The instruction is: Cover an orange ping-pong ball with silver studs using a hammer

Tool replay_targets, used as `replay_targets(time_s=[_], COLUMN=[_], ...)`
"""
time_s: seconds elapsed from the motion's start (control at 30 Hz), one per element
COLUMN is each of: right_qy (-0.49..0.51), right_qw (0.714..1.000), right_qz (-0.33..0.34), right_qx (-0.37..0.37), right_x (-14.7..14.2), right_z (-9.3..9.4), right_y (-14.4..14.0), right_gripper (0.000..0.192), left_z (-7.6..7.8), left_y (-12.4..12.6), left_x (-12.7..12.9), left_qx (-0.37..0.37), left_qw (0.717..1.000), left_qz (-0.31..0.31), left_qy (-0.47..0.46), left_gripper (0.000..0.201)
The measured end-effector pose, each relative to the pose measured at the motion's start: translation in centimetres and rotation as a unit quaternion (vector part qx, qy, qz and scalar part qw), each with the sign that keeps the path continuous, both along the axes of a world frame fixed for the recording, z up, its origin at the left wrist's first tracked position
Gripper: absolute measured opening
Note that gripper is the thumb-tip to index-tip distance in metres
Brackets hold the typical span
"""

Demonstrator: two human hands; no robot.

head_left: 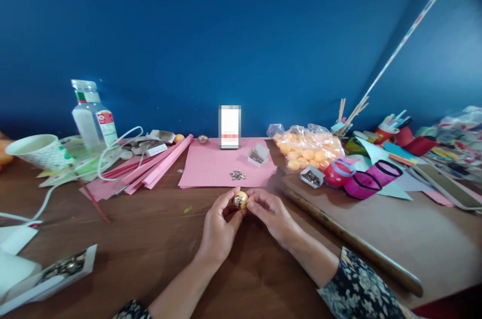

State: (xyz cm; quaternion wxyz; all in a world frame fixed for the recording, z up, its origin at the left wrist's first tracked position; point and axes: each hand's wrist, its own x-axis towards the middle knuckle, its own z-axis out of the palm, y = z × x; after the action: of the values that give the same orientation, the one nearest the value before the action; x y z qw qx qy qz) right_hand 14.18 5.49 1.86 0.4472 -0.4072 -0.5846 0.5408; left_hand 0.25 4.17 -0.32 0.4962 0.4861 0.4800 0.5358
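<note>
My left hand (pixel 220 226) is closed around a small orange plastic ball (pixel 240 200), its thumb below and fingers behind. Shiny metal thumbtacks cover the ball's left part, while bare orange shows on the right. Thumb and fingertips of my right hand (pixel 273 216) are pinched together against the ball's right side; whatever lies between them is too small to make out. Just beyond my hands, a loose pile of thumbtacks (pixel 238 175) lies on pink paper (pixel 203 168). A small open white box (pixel 258 155) with more tacks stands on the same paper.
A fully studded ball (pixel 203 139) sits at the paper's back edge near a blurred upright screen (pixel 229 127). To the right are a bag of orange balls (pixel 309 146), another tack box (pixel 312 177) and a long wooden rod (pixel 354 238). A bottle (pixel 92 118) and paper cup (pixel 39 151) stand left.
</note>
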Motion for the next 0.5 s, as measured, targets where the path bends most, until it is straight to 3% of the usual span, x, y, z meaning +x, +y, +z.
replay_targets(time_s=[0.5], right_qy=[-0.006], right_qw=[1.000], right_qz=[-0.002], right_qx=[-0.006], right_x=[-0.02], right_z=[0.36], right_y=[-0.03], right_gripper=[0.018], left_z=[0.13], left_y=[0.04], left_x=[0.00], left_qx=[-0.011], left_qw=[1.000], left_qz=[-0.005], left_qy=[-0.019], left_gripper=[0.048])
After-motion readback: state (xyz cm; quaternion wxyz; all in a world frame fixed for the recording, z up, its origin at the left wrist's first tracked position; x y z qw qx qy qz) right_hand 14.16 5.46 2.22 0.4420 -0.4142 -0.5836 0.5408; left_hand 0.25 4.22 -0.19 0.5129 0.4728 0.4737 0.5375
